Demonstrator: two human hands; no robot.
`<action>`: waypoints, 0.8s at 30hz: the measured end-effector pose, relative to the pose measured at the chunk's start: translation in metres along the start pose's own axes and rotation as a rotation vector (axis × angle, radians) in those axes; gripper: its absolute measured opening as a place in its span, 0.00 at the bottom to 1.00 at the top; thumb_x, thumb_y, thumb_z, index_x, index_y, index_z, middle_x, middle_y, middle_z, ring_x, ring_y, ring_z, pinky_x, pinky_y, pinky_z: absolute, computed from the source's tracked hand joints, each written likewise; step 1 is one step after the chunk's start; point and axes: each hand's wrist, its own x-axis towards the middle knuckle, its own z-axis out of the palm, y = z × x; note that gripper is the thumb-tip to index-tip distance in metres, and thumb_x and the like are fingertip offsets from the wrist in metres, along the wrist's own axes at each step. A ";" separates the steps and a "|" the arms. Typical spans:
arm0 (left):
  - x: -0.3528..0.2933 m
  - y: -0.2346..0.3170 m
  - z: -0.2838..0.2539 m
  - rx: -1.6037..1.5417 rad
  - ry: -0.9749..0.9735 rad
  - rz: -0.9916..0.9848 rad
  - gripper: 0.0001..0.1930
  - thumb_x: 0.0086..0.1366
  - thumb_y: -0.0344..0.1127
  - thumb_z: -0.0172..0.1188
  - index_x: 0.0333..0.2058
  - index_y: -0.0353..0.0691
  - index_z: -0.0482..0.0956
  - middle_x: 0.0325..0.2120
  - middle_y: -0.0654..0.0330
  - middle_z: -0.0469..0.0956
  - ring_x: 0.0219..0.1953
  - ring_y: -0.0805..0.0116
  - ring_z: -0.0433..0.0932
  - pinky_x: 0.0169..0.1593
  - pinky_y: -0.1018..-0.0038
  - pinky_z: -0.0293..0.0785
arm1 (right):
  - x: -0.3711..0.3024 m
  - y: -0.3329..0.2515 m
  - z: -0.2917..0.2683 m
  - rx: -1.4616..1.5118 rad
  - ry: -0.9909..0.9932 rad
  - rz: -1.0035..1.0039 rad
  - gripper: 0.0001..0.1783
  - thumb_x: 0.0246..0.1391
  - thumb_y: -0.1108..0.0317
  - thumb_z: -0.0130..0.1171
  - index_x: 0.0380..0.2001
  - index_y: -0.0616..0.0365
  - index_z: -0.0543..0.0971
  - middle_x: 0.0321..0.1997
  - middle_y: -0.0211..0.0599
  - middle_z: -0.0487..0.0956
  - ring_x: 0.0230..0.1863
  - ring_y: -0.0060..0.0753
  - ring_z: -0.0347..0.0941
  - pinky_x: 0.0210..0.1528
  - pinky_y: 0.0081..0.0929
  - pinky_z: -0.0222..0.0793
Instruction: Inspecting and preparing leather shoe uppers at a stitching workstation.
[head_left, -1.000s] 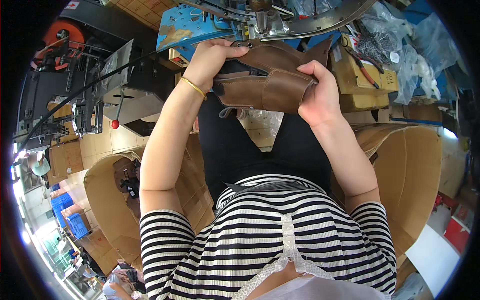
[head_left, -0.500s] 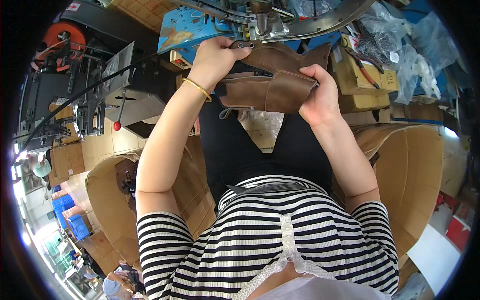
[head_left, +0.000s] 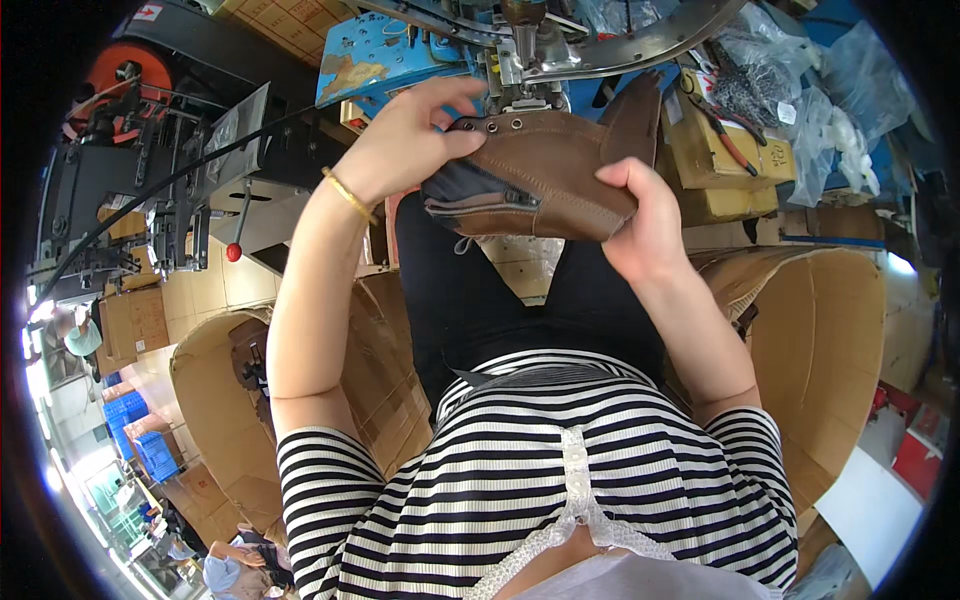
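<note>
A brown leather shoe upper (head_left: 565, 165) with a zipper and stitched seams is stretched between my hands, just on my side of the eyelet machine (head_left: 525, 75). Several metal eyelets run along its far edge. My left hand (head_left: 420, 135) pinches its left end between thumb and fingers, beside the eyelets. At the lower right edge my right hand (head_left: 648, 220) grips the leather, thumb on top, other fingers hidden beneath. A brown flap rises at the upper's right end.
Pliers (head_left: 725, 135) with red handles lie on a cardboard box (head_left: 725, 195) at the right, near plastic bags. Large open cartons flank me, the right carton (head_left: 830, 370) being nearer. A black machine with a red-knobbed lever (head_left: 234, 252) stands left.
The shoe upper has come toward me, away from the machine head, and turned slightly so a third eyelet shows. My left hand's fingers have lifted and spread some; both hands still hold on.
</note>
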 end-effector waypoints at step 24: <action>0.054 -0.022 0.019 -0.262 0.094 -0.279 0.06 0.53 0.30 0.66 0.30 0.35 0.80 0.27 0.62 0.80 0.29 0.76 0.75 0.36 0.81 0.70 | 0.032 0.000 0.022 0.068 0.083 0.014 0.11 0.50 0.69 0.52 0.35 0.65 0.74 0.37 0.43 0.77 0.39 0.39 0.75 0.47 0.33 0.70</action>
